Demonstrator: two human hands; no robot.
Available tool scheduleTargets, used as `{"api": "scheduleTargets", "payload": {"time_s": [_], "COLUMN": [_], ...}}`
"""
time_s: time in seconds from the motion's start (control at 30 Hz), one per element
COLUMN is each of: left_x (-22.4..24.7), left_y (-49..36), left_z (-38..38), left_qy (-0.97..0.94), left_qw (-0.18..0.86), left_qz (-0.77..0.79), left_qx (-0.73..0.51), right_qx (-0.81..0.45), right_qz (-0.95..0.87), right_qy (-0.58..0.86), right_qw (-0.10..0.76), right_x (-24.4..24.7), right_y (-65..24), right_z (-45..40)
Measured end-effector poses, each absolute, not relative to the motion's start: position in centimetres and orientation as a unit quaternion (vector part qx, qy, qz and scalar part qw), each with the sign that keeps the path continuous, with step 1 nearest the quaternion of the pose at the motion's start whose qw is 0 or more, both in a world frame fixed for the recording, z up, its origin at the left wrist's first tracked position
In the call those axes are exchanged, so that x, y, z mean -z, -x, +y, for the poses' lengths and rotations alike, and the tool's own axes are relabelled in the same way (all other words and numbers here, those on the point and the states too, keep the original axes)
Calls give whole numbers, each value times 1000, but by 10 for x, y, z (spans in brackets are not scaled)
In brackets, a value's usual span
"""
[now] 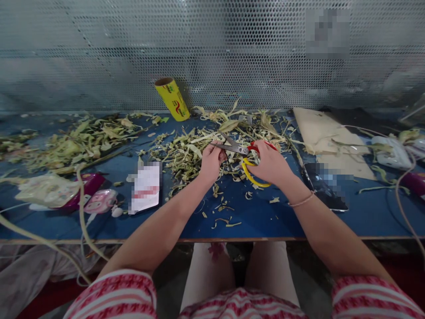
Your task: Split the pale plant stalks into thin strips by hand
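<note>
My right hand is closed round scissors with one red and one yellow handle loop. Their blades are parted and point left, toward my left hand. The fingers of that left hand are pinched together near the blade tips; whatever they hold is too small or hidden to name. Beneath and behind both hands lies a heap of dried, pale green plant pieces. Longer dried stalks and leaves rest at the back of the heap. A few loose scraps are scattered on the blue table in front.
A leaning yellow tube stands at the perforated metal wall. One phone lies left, another dark phone right. More dried plants are at far left. Cardboard lies right; cables hang over the table edge.
</note>
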State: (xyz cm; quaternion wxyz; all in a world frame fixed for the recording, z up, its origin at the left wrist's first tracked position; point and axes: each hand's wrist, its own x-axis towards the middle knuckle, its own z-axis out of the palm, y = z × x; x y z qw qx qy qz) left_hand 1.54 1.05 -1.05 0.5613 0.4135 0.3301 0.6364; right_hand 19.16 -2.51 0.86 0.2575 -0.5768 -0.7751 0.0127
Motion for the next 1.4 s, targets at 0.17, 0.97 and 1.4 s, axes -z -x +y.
{"api": "scheduleTargets", "payload": {"time_s": [0.17, 0.97, 1.4], "left_x": [12, 12, 12], "left_y": [-15, -16, -15], "left_z": [11, 13, 13], "left_qy": [-420, -382, -397], "left_qw": [556, 575, 549], "left_qz": [319, 346, 366], "left_qx": [-643, -635, -638], "right_qx": [-18, -11, -46], "right_qz": [-776, -778, -747], "right_qy": [592, 607, 617], "right_qw": [217, 160, 241], "right_x": [-11, -15, -11], "right_y": [-191, -191, -192], "right_z": [-27, -25, -25]}}
